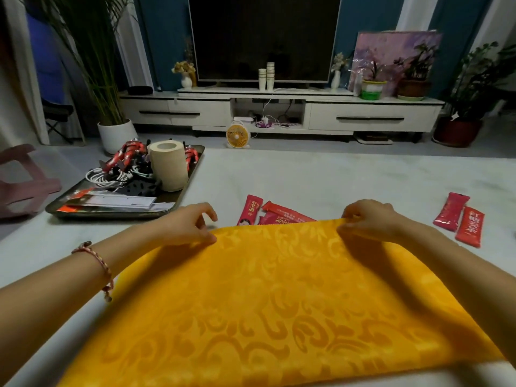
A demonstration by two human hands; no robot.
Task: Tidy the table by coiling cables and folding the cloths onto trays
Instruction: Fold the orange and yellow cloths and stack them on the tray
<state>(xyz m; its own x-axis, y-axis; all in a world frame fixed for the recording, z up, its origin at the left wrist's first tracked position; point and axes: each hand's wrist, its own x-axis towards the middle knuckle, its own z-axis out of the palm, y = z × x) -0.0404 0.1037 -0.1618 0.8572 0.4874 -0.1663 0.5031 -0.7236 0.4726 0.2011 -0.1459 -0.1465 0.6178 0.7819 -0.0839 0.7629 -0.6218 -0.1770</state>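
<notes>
Dim, soft indoor light is recorded; no lamp is seen. The far room is rendered darker than the pale table (349, 177). The yellow cloth (279, 303) is shown as the brightest, most saturated area. A soft, broad shadow is cast on it beside the right hand (368, 219) and forearm; a small dark one is seen under the left hand (192, 222). Faint reflections are noted on the black TV screen (265, 37). Wide-angle bowing is seen at the frame edges, and forearms are stretched at the 2 lower corners. Overall softness and compression noise are noted.

Red sachets (250, 210) — Chinese characters, too blurred to read
</notes>
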